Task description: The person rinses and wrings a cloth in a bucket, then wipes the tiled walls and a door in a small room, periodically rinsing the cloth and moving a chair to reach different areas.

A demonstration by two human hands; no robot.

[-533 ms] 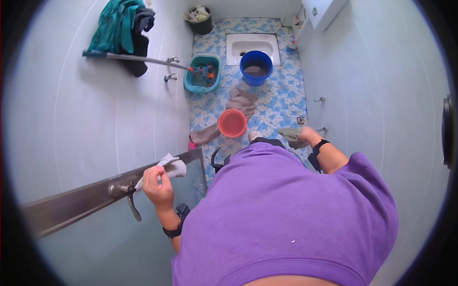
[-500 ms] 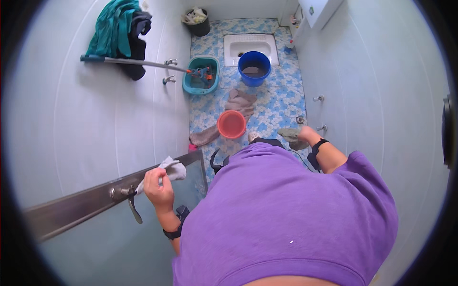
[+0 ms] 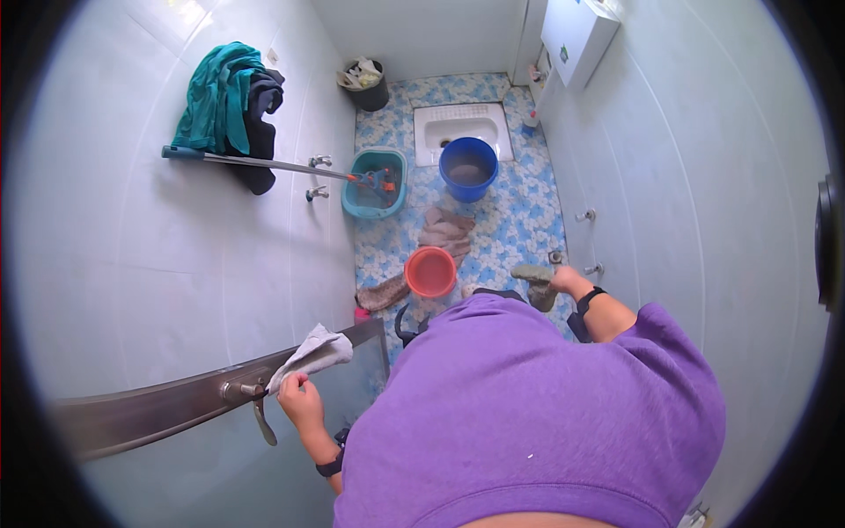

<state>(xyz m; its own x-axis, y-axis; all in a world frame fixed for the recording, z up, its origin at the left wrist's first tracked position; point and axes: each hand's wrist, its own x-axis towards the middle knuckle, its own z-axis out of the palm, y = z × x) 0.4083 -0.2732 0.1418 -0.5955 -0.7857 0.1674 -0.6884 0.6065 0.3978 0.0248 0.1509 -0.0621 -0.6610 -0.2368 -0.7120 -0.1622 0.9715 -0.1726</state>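
Observation:
My left hand point(image 3: 302, 405) is closed, its curled fingers at the lower end of a pale grey cloth point(image 3: 319, 350). This cloth lies across the top rail of the glass door, right beside the metal door handle point(image 3: 264, 421). Over the floor on the right, my right hand point(image 3: 570, 282) grips a grey-green cloth point(image 3: 535, 283) that droops from the fingers. A red bucket point(image 3: 430, 272) stands ahead of my body, with a beige cloth point(image 3: 447, 229) lying on the floor behind it and a brownish one point(image 3: 384, 293) to its left.
A blue bucket point(image 3: 468, 169) holding dark water stands before the squat toilet point(image 3: 462, 113). Left of it, a teal basin point(image 3: 374, 183) holds a mop head, its pole point(image 3: 282, 165) leaning to the wall. Teal and black clothes point(image 3: 216, 101) hang there. A bin point(image 3: 363, 84) stands far back.
The view has tilted, so the room sits lower in the picture. My left hand has shifted down along the pale cloth, which now shows more. The grey-green cloth hangs lower from my right hand.

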